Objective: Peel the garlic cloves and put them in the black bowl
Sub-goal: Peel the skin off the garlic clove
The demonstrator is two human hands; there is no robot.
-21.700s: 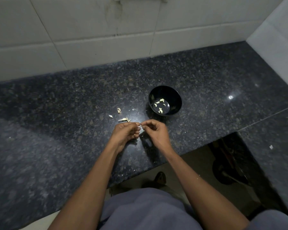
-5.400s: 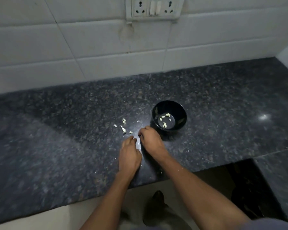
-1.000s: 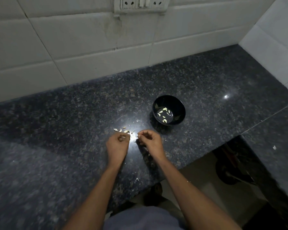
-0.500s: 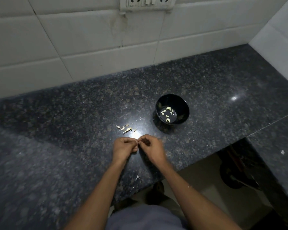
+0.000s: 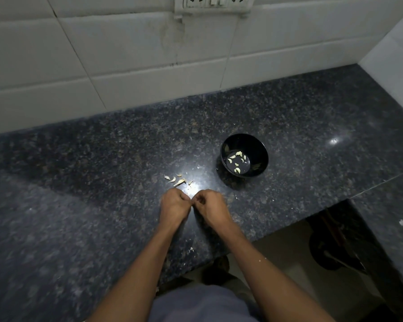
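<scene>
**A:** Head view is all there is, so here goes. You've got several peeled garlic cloves (image 5: 237, 161) sitting in the bottom of the black bowl (image 5: 259, 149), which stands on the counter (image 5: 79, 205) off toward its right part, well back from the front edge. So a decent chunk looks done.

**B:** And what's left?

**A:** A small scatter of pale pieces (image 5: 178, 180) lies on the counter just left of the bowl, right beyond your knuckles. Can't tell if those are unpeeled cloves or just skins, too small. If any are cloves, you've got those to go.

**B:** What about the hands?

**A:** Your left hand (image 5: 173, 205) and right hand (image 5: 209, 206) are knuckle to knuckle near the front edge, fingers curled in, fingertips meeting in the middle. Looks like you're pinching something tiny between them, my guess is a clove mid-peel, but the thing itself is hidden. So I'd say you're partway: one in progress, then it goes into the bowl.
</scene>
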